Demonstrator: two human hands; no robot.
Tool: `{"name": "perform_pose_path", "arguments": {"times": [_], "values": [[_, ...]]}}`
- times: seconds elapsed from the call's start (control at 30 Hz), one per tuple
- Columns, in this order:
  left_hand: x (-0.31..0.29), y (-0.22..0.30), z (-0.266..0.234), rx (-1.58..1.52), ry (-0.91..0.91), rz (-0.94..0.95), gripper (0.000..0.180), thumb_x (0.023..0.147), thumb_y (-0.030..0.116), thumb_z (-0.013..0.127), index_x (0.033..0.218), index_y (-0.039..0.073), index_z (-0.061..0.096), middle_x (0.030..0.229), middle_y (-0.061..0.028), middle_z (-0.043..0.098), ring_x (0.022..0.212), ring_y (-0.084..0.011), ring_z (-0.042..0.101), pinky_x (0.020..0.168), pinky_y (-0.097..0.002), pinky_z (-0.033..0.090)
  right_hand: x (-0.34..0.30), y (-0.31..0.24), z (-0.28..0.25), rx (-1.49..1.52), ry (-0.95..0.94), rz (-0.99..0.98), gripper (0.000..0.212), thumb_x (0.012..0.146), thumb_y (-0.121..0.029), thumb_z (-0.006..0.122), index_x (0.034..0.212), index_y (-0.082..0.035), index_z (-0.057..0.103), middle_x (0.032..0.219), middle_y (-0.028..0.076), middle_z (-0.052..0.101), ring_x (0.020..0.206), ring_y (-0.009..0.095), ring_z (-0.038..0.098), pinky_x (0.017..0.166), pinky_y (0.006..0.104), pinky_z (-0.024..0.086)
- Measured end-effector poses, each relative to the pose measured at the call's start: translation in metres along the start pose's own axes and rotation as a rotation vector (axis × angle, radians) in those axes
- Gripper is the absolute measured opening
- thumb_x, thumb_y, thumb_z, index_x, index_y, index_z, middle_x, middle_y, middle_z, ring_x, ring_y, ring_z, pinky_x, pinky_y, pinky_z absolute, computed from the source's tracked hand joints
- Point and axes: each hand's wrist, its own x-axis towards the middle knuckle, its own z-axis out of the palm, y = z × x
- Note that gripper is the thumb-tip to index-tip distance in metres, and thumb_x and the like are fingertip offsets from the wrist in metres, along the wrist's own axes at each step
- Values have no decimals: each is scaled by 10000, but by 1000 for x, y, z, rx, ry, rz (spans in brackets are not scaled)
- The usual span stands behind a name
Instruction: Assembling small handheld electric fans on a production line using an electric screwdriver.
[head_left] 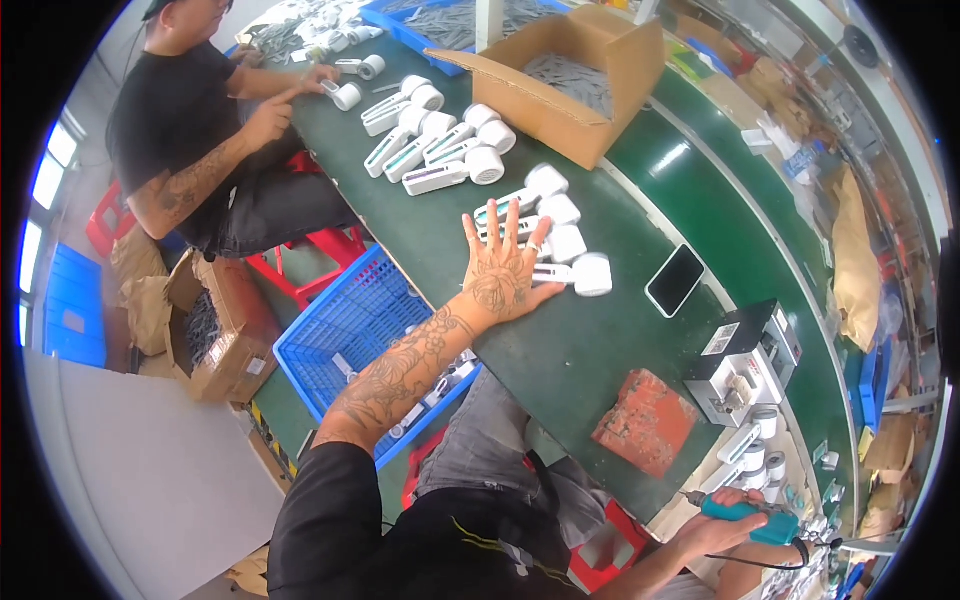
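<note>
My left hand (503, 270) lies palm down with its fingers spread over a group of white handheld devices with round heads (566, 243). Its palm hides most of their handles. At the lower right, my right hand (728, 525) is wrapped around a teal electric screwdriver (752, 518), whose thin bit points left. Farther up the green table (560, 350) stand more white devices (435, 178) in rows, with flat handles and coloured strips. Beside the screwdriver, other white round-headed pieces (765, 422) are lined up near the table's right edge.
A phone (675, 280), a reddish block (646, 422) and a boxy machine (735, 365) lie to the right. An open carton (560, 105) of grey parts stands at the back. A blue basket (325, 330) sits below the left edge. A co-worker (190, 130) handles a device at far left.
</note>
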Motion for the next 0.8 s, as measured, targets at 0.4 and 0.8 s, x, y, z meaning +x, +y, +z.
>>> {"name": "perform_pose_path", "arguments": {"times": [0.4, 0.8], "values": [[22, -40, 8, 57, 54, -249, 945, 881, 731, 514, 1589, 150, 281, 1606, -304, 206, 1493, -512, 146, 1143, -727, 112, -6, -1, -17, -240, -190, 97, 513, 1058, -494, 427, 908, -19, 547, 789, 113, 578, 699, 255, 558, 638, 390, 475], [30, -48, 8, 39, 62, -226, 940, 866, 745, 526, 1590, 196, 287, 1620, -252, 204, 1501, -471, 152, 1178, -657, 140, -10, -3, -9, -374, -291, 14, 638, 1045, -607, 345, 970, -15, 571, 887, 148, 627, 807, 236, 588, 756, 392, 492]]}}
